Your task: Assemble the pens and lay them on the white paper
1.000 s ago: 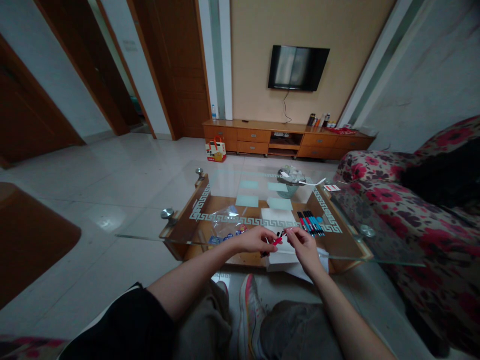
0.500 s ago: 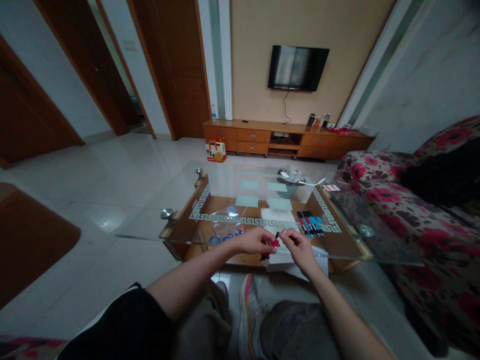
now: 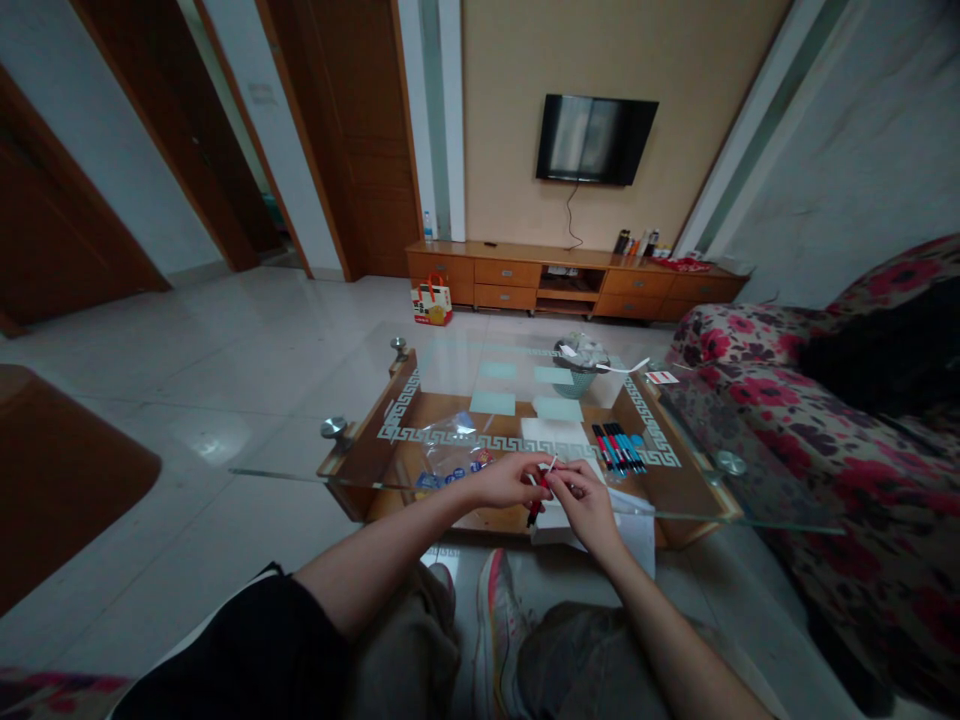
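Observation:
Above the near edge of the glass table, my left hand is closed around a red and black pen, its dark end pointing down. My right hand meets it, fingers pinched at the pen's upper part. A thin white stick pokes up between the two hands; the fingertips hide which hand grips it. Several red, black and blue pens lie in a row right of my hands. Behind my hands is a white sheet or box.
A clear plastic bag and several blue round pieces are left of my hands. Farther back stands a lined waste basket. The glass tabletop has sharp-looking projecting edges. A floral sofa is on the right.
My right hand has moved in against the pen, its fingers lower and closer to my left hand. The black tip at the top no longer shows; a white stick does. The pen is more upright.

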Demonstrator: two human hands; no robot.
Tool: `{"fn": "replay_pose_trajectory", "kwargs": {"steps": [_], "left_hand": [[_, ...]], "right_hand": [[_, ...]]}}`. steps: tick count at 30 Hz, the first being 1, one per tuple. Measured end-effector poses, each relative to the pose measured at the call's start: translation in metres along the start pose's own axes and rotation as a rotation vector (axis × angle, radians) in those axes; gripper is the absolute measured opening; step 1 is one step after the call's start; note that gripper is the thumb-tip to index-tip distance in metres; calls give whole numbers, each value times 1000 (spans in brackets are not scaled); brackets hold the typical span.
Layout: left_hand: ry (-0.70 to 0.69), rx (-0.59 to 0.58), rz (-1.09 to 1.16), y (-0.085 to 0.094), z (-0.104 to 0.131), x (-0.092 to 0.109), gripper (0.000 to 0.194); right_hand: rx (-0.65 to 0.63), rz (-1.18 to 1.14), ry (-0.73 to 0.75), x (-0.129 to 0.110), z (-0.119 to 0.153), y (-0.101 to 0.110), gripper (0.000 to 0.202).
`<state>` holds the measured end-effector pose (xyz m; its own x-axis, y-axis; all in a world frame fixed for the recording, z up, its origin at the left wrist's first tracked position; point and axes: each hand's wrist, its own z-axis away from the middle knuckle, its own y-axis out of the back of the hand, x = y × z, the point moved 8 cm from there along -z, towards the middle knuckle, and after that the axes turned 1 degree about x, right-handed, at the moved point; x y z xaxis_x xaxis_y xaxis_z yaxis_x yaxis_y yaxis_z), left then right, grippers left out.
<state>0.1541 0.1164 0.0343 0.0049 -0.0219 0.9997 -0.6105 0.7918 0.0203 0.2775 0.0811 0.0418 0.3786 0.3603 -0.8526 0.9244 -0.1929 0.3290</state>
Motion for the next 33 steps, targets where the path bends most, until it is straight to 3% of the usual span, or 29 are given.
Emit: {"fn": "replay_pose_trajectory", "kwargs": {"steps": [2,7,11,17,23,33], "left_hand": [[10,59,48,5,-1,2,53],[13,342,120,35,4,6,42],[57,457,164,54,7,-6,33],[60,482,170,65,5,-19,37],[106,422,87,60,8,-18,38],[161,369,80,51,11,-11,40]], "right_hand": [[21,30,13,-2,-1,6,27],[194,186,22,2,-7,35,27],[176,313,69,12,-10,36,26],[85,386,66,34,-10,20,37],[51,422,77,42,-9,14,48],[25,410,80,48,-9,9,43]]}}
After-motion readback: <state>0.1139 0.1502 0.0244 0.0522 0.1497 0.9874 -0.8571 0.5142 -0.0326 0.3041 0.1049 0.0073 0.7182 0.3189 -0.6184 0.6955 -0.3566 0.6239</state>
